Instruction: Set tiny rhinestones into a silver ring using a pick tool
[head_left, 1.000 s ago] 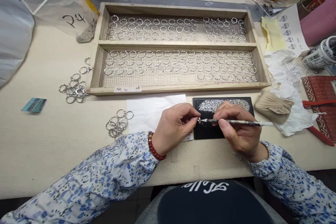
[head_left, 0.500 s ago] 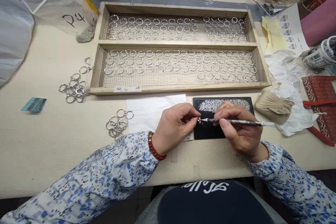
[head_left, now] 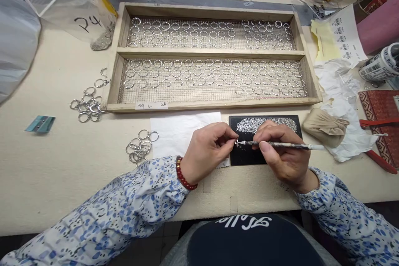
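Observation:
My left hand (head_left: 209, 148) pinches a small silver ring (head_left: 237, 143) between thumb and fingertips; most of the ring is hidden by the fingers. My right hand (head_left: 285, 151) is closed around a slim pencil-like picking pen (head_left: 293, 146) with a pale pointed tip. That tip touches or nearly touches the ring. Both hands are over a black tray (head_left: 249, 158), where a heap of tiny shiny stones (head_left: 254, 125) lies along the far side. Under my left hand's far side is a white paper sheet (head_left: 177, 129). A pile of silver rings (head_left: 139, 146) lies left of the sheet.
Behind the hands stands a two-part wooden frame (head_left: 215, 52) with mesh, holding many rings in rows. More rings (head_left: 89, 106) lie by its left corner. To the right are a beige cloth bundle (head_left: 326, 126), crumpled tissue (head_left: 349, 141) and red-handled pliers (head_left: 382, 161).
My right hand and the pen have shifted very slightly left toward the ring. My left hand stays in place.

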### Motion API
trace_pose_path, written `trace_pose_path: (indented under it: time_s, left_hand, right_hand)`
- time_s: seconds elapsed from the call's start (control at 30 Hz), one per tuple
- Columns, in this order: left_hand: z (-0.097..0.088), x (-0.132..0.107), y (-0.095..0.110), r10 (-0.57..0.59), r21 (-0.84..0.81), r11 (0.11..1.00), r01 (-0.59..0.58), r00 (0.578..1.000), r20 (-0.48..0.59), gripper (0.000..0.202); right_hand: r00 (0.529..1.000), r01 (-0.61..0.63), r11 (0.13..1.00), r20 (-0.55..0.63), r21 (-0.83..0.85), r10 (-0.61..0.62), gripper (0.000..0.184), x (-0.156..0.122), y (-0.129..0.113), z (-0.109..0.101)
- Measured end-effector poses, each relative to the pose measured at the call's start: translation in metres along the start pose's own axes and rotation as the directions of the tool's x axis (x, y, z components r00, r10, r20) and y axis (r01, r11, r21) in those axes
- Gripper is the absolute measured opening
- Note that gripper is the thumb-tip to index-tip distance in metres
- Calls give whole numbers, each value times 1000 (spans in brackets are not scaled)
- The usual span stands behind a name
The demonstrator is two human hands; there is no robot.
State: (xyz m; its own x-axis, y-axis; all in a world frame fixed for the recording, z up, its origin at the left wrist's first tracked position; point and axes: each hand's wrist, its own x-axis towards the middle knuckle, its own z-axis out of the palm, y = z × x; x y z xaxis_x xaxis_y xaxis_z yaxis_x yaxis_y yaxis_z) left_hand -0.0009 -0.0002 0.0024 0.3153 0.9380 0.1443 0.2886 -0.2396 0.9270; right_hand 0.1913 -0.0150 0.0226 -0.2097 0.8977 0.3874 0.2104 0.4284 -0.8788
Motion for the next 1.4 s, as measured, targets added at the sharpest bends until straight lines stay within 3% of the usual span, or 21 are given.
trace_pose_path:
  time_s: [1.4]
  left_hand:
    - [0,0,2,0,6,1000,0,1000,-3,11]
  right_hand:
    - [998,62,997,2,-44,-62,16,2,-1,-1]
